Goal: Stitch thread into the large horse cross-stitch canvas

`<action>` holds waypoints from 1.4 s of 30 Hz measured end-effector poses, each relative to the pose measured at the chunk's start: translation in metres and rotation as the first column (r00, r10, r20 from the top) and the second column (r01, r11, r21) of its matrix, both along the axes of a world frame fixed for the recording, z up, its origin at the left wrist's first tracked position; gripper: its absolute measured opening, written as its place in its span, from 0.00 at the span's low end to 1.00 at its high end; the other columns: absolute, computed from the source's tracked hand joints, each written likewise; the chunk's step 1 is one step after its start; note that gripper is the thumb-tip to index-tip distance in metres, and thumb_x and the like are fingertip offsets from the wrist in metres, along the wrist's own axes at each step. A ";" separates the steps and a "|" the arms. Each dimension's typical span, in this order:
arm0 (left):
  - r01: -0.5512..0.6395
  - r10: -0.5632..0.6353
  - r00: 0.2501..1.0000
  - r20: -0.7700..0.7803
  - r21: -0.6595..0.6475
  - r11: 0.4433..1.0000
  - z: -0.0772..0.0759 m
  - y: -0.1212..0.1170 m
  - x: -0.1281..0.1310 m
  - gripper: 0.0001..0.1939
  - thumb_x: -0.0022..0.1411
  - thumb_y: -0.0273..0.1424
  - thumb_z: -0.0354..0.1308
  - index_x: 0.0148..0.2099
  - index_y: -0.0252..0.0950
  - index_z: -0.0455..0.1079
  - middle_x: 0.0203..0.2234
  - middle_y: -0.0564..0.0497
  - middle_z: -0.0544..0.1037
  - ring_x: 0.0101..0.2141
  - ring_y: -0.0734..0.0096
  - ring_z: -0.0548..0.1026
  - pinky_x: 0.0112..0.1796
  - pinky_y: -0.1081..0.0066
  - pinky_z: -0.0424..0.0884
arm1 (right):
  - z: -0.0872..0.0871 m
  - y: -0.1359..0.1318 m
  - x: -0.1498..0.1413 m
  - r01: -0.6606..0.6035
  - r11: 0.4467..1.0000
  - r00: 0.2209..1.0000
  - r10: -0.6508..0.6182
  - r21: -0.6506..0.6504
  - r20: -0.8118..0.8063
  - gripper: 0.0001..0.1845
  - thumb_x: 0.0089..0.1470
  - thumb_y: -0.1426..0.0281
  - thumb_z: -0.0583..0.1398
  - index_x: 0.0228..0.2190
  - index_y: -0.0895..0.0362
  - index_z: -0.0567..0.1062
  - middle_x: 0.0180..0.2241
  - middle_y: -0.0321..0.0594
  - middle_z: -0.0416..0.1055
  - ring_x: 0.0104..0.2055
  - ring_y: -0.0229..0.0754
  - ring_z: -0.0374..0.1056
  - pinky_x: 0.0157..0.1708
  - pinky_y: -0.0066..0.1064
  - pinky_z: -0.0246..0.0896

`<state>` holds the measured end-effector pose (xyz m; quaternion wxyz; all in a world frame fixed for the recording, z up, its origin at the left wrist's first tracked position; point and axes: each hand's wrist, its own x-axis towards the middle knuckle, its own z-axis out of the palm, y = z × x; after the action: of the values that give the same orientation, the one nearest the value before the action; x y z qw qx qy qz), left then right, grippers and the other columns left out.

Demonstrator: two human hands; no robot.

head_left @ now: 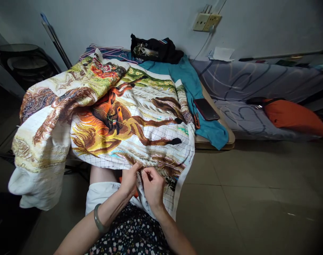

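Observation:
A large cross-stitch cloth (150,122) with horses stitched in brown, orange and yellow spreads over the table and hangs onto my lap. My left hand (129,180) is closed on its near edge, thumb on top. Close beside it, my right hand (152,186) has thumb and forefinger pinched together at the cloth; whatever sits between those fingertips is too small to make out. A loose yellowish thread (168,164) curves over the cloth just right of my hands. More thread (108,118) lies tangled on the dark part of the horse.
Behind the cloth lie a black bag (156,51) with pale threads and some pink hangers (105,51). A phone (206,109) and orange-handled snips (196,121) rest on teal fabric (217,136) at the right. Farther right is a covered sofa (235,113) with an orange bag (294,117).

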<state>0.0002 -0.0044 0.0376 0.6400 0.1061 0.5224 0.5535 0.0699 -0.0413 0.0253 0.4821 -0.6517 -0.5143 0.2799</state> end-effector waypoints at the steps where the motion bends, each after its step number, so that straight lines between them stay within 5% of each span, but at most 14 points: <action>1: -0.001 0.001 1.000 0.007 -0.004 1.000 0.001 0.000 0.000 0.09 0.39 0.25 0.63 0.25 0.33 0.66 0.18 0.57 0.69 0.22 0.77 0.65 0.29 0.72 0.64 | 0.000 0.000 0.000 0.003 1.000 1.000 -0.003 0.010 0.015 0.08 0.52 0.71 0.55 0.24 0.59 0.70 0.22 0.36 0.68 0.24 0.36 0.62 0.27 0.26 0.57; 23: 0.005 -0.004 1.000 0.029 -0.029 1.000 0.004 0.001 0.002 0.08 0.38 0.25 0.63 0.21 0.32 0.64 0.17 0.57 0.66 0.20 0.79 0.63 0.27 0.73 0.63 | 0.005 0.001 0.004 -0.068 0.985 0.956 0.018 0.160 0.292 0.11 0.54 0.74 0.52 0.23 0.58 0.70 0.23 0.38 0.68 0.26 0.36 0.62 0.29 0.26 0.56; 31: -0.010 0.010 1.000 0.007 -0.014 1.000 0.003 0.000 0.002 0.08 0.38 0.25 0.62 0.25 0.32 0.67 0.19 0.56 0.69 0.22 0.77 0.66 0.30 0.72 0.65 | 0.002 0.003 0.007 -0.051 0.999 0.998 0.050 0.011 0.043 0.07 0.52 0.71 0.56 0.24 0.58 0.71 0.22 0.36 0.69 0.24 0.36 0.63 0.28 0.26 0.58; 42: -0.004 -0.001 0.991 0.131 0.035 0.999 -0.002 -0.004 0.000 0.12 0.38 0.27 0.66 0.29 0.32 0.69 0.23 0.53 0.74 0.26 0.73 0.70 0.34 0.70 0.67 | -0.001 0.002 0.009 -0.057 0.998 0.998 0.056 -0.039 -0.019 0.07 0.51 0.71 0.56 0.25 0.59 0.72 0.23 0.37 0.69 0.25 0.36 0.64 0.28 0.26 0.60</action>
<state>0.0004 -0.0082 0.0353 0.6705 0.0805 0.4697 0.5687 0.0791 -0.0392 0.0242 0.4654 -0.6438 -0.5227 0.3093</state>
